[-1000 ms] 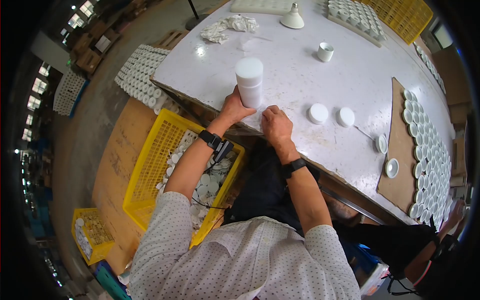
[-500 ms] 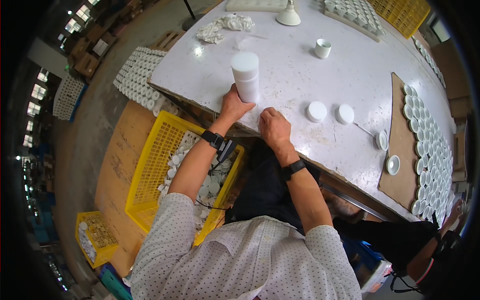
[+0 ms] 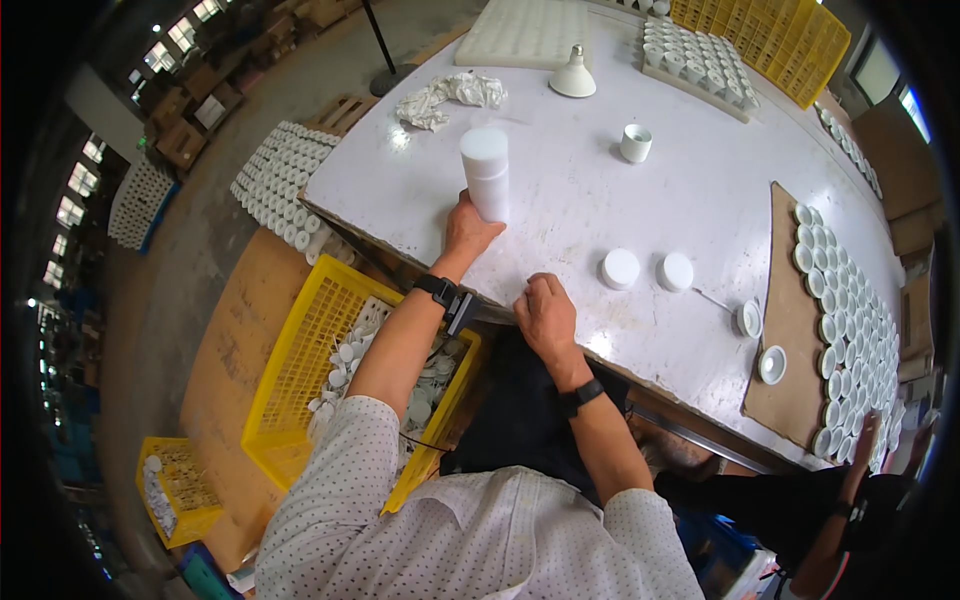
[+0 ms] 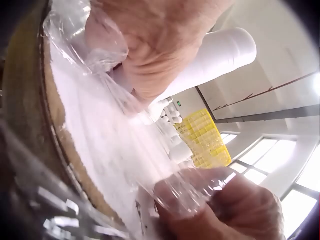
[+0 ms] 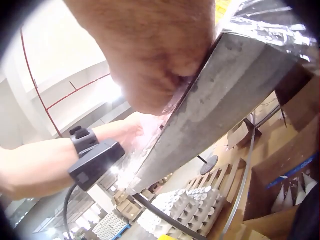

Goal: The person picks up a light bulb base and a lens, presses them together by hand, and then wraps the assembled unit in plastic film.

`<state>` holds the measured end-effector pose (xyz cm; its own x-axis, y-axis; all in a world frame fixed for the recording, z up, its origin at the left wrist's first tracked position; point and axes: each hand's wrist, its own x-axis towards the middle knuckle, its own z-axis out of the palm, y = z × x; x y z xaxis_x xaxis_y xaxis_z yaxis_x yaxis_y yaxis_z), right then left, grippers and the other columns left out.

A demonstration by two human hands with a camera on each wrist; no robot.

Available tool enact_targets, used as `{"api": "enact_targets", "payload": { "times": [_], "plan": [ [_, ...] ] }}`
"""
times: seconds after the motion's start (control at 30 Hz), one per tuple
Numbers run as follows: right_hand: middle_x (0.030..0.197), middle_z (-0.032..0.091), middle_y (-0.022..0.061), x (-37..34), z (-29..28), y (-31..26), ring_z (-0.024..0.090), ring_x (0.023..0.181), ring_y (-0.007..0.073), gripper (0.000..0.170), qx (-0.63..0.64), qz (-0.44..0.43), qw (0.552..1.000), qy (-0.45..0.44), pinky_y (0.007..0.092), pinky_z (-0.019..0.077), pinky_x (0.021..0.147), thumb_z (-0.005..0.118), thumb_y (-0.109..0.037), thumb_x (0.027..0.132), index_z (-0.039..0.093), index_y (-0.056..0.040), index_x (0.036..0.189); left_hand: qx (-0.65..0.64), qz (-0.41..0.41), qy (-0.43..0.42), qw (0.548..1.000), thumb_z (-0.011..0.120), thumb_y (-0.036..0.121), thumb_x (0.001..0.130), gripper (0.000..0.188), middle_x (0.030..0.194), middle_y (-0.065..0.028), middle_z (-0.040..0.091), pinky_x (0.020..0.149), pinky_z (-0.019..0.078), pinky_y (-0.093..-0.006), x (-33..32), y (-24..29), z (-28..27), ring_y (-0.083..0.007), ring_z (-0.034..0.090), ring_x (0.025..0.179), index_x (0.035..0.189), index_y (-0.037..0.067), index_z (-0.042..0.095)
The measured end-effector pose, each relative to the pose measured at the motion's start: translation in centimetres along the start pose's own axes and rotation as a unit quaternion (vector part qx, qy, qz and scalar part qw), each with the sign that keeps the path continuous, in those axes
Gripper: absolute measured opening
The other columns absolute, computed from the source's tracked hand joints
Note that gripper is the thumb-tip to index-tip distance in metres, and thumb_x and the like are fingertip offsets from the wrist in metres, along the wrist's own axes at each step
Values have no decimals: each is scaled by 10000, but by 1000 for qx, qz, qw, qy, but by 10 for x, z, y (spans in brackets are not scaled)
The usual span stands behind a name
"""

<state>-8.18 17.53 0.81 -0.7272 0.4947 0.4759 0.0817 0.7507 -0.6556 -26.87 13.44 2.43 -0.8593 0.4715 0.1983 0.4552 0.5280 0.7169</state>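
Observation:
A tall white cylinder (image 3: 487,178) stands upright near the table's left front edge. My left hand (image 3: 470,235) grips it low down, thumb in front at its base. In the left wrist view, clear plastic film (image 4: 107,55) is bunched over this hand's fingers and stretches across to the other hand. My right hand (image 3: 547,318) pinches the film with curled fingers at the front edge of the table, nearer the body than the cylinder. Right of it lie two round white caps (image 3: 620,269) on the white table (image 3: 560,225).
A white cup (image 3: 635,143), a bulb-shaped white lamp (image 3: 573,76) and crumpled paper (image 3: 450,98) lie farther back. Rows of white cups (image 3: 850,330) flank a brown board (image 3: 780,380) at right. A yellow crate (image 3: 275,400) of white parts sits below left. Another person's arm (image 3: 845,510) shows at right.
My right hand has drawn away from the cylinder toward my body, to the table's edge. The left hand keeps its hold on the cylinder. The head view has tilted slightly upward.

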Motion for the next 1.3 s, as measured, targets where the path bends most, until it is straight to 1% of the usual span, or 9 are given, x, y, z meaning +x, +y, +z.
{"api": "enact_targets", "payload": {
  "times": [0.4, 0.5, 0.73, 0.83, 0.9, 0.93, 1.07, 1.17, 1.3],
  "plan": [
    [722, 588, 151, -28, -18, 0, 580, 647, 339, 139, 67, 86, 994, 31, 373, 470, 569, 580, -11, 702, 536, -35, 832, -40, 2, 6, 999, 718, 134, 593, 523, 917, -212, 615, 749, 498, -419, 40, 11, 25, -379, 596, 866, 1040, 1, 481],
    [704, 565, 148, -23, -23, 2, 563, 631, 333, 157, 49, -20, 998, 30, 372, 461, 560, 564, 13, 690, 556, -30, 841, -41, 4, 9, 999, 706, 140, 613, 511, 943, -203, 610, 759, 491, -425, 51, 9, 37, -377, 590, 880, 1055, 26, 475],
    [680, 541, 135, -23, -24, 1, 545, 597, 311, 158, 13, 0, 1000, -21, 373, 449, 536, 550, 33, 669, 586, -35, 807, -54, 26, 6, 998, 685, 129, 643, 439, 942, -200, 603, 763, 479, -426, 63, 16, 45, -366, 584, 894, 1012, 21, 474],
    [678, 543, 134, -23, -24, 4, 548, 586, 304, 155, 29, -11, 999, -12, 364, 448, 525, 552, 31, 665, 584, -31, 804, -82, 41, -68, 993, 687, 123, 626, 573, 1133, -249, 529, 889, 436, -397, 60, 12, 35, -372, 509, 1069, 1133, 9, 447],
    [674, 543, 133, -24, -26, 4, 548, 577, 299, 154, 46, -7, 999, -12, 358, 448, 521, 551, 33, 662, 582, -29, 800, -23, 88, 7, 996, 645, 75, 635, 597, 1272, -285, 401, 991, 350, -379, 57, -3, 39, -374, 391, 1201, 1183, -7, 423],
    [670, 543, 132, -23, -26, 5, 548, 568, 294, 153, 65, -4, 998, -9, 352, 448, 517, 550, 35, 659, 580, -27, 796, -34, 103, -33, 994, 584, 5, 660, 609, 1335, -313, 292, 1019, 304, -412, 61, -4, 22, -414, 317, 1237, 1232, -41, 381],
    [648, 538, 130, -22, -22, 3, 543, 546, 289, 154, 64, 7, 998, -22, 342, 443, 502, 546, 42, 650, 577, -24, 786, 86, 178, 51, 979, 607, 22, 688, 565, 1356, -285, 283, 1005, 324, -423, 96, -1, -10, -395, 337, 1234, 1218, -14, 414],
    [621, 525, 121, -20, -21, 4, 528, 515, 271, 150, 63, -18, 998, -7, 330, 430, 481, 541, 43, 641, 579, -25, 769, 185, 191, 2, 964, 624, 73, 708, 426, 1381, -264, 257, 1026, 307, -391, 124, -24, 6, -379, 316, 1257, 1109, 10, 496],
    [586, 487, 97, -22, -23, 4, 491, 476, 231, 125, 76, -26, 997, -6, 311, 400, 448, 535, 40, 624, 570, -30, 721, 118, 196, -11, 973, 636, 115, 716, 200, 1219, -240, 444, 895, 416, -394, 127, -69, 25, -356, 478, 1088, 855, 5, 542]
  ]
}}
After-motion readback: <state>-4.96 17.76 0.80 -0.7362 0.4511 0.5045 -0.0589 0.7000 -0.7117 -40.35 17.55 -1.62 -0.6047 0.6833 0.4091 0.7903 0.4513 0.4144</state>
